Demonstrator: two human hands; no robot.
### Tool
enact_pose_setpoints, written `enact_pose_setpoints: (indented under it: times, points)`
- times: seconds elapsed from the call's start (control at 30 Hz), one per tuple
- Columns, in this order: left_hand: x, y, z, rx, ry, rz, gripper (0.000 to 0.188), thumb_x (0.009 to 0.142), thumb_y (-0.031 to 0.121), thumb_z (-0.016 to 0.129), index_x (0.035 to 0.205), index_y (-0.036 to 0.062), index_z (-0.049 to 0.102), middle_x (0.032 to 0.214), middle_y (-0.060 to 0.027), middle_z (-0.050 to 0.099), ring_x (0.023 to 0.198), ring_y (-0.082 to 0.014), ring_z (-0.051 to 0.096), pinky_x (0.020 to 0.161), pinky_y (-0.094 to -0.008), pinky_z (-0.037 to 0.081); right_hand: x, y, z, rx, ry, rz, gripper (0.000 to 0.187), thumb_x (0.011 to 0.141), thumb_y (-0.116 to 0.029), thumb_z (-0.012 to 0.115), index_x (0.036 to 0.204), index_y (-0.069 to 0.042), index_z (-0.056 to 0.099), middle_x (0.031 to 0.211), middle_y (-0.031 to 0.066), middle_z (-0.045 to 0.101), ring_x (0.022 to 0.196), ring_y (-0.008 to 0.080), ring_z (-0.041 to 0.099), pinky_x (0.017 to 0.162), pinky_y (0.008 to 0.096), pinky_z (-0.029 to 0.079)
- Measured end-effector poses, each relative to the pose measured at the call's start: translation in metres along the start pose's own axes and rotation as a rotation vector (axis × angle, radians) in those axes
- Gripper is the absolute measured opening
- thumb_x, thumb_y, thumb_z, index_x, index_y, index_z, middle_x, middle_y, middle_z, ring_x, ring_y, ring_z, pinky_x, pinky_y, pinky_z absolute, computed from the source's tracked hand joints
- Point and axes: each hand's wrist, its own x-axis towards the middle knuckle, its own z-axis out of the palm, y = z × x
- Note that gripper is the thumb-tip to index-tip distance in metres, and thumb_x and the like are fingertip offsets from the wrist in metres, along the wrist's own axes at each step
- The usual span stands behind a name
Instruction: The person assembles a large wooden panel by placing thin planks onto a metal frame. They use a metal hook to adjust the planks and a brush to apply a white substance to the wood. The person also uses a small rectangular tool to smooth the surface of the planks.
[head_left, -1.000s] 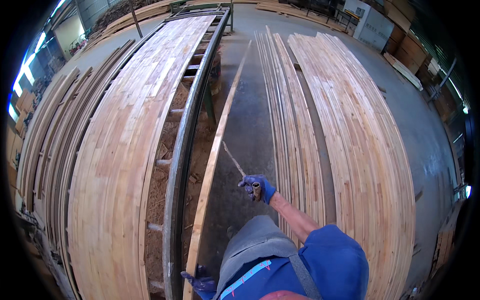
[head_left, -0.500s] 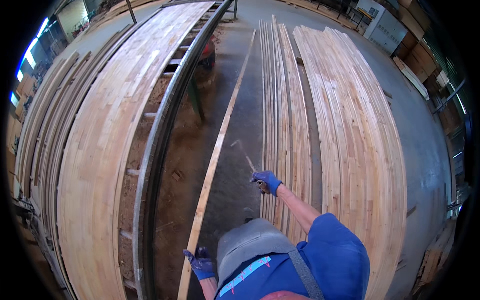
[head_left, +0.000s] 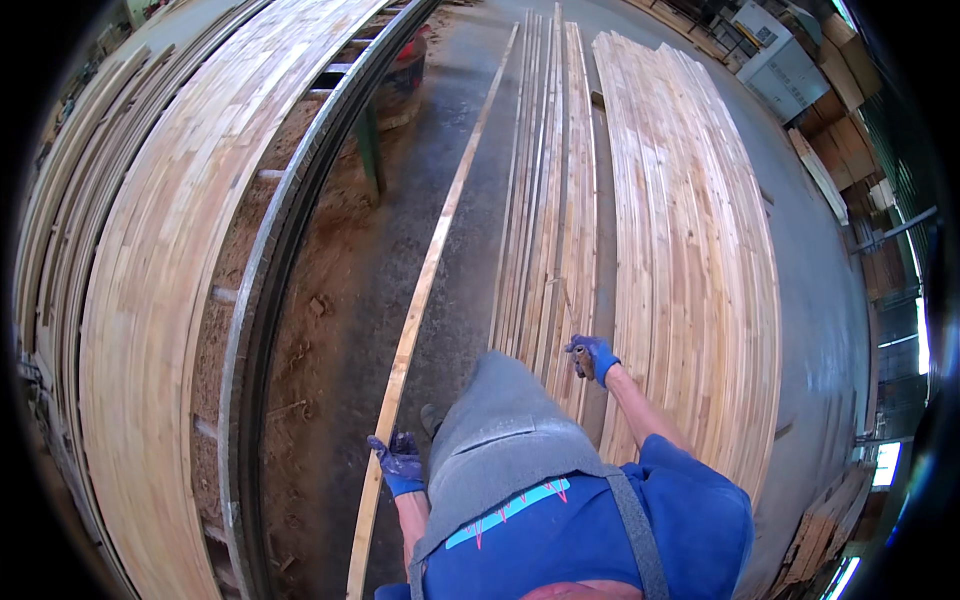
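Note:
A long, narrow wooden strip (head_left: 428, 270) runs up and away from me on the left of my body. My left hand (head_left: 400, 465), in a blue-purple glove, grips it near its close end, thumb on the outer edge. Out over the boards on the right is my right hand (head_left: 597, 358), gloved alike and closed round the handle of a tool with a thin rod (head_left: 568, 303) and a bent tip. That rod blurs against the wood behind it, so its exact kind is unclear. Below the hand lie several narrow strips (head_left: 525, 200) side by side.
A wide row of boards (head_left: 690, 230) lies at the right. On the left, a broad wooden panel (head_left: 150, 290) rests on a metal frame (head_left: 262, 255) above sawdust. Darker strips (head_left: 75, 210) are stacked beyond it. A white cabinet (head_left: 785, 75) stands at the far right.
My right hand has swung to the right with the tool, from above the floor and strip edge to over the boards. The left hand keeps its hold on the strip; the view has shifted.

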Motion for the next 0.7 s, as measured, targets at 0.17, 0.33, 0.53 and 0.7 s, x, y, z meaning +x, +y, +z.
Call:
enact_pose_setpoints:
  times: [0.17,0.33,0.53,0.7]
  points:
    - [0.005,-0.043,-0.016,0.013,-0.054,0.045,0.052,0.086,0.059,0.067,0.087,0.0070,0.070,0.074,-0.0082,0.072,0.066,-0.0216,0.069,0.073,-0.0360,0.059,0.044,-0.032,-0.039,-0.035,-0.014,0.041,0.033,0.093,-0.034,0.059,0.088,-0.002,0.065,0.059,0.0029,0.049,0.043,0.0172,0.044,0.042,0.0338,0.038]
    - [0.002,-0.112,-0.018,-0.045,-0.109,0.101,0.052,0.087,0.055,0.068,0.104,0.0064,0.068,0.079,-0.0050,0.070,0.072,-0.0172,0.065,0.075,-0.0324,0.056,0.105,-0.051,-0.112,-0.056,-0.165,-0.011,0.033,0.095,-0.033,0.059,0.085,-0.002,0.066,0.059,0.0077,0.054,0.043,0.0225,0.052,0.040,0.0370,0.040]
    - [0.008,-0.189,-0.026,-0.048,-0.078,0.022,0.061,0.088,0.060,0.063,0.118,0.0068,0.065,0.113,-0.0083,0.070,0.103,-0.0216,0.065,0.096,-0.0406,0.050,0.144,-0.073,-0.226,-0.146,-0.164,0.130,0.028,0.092,-0.031,0.059,0.089,-0.003,0.066,0.055,0.0045,0.050,0.042,0.0204,0.048,0.040,0.0359,0.039]
    - [-0.014,-0.292,-0.076,-0.152,0.412,-0.253,0.083,0.093,0.074,0.037,0.139,0.0074,0.050,0.139,-0.0098,0.058,0.129,-0.0297,0.052,0.109,-0.0477,0.040,0.143,-0.070,-0.259,-0.248,-0.087,0.210,0.033,0.095,-0.036,0.053,0.092,-0.005,0.064,0.055,0.0017,0.050,0.042,0.0192,0.045,0.040,0.0370,0.037]
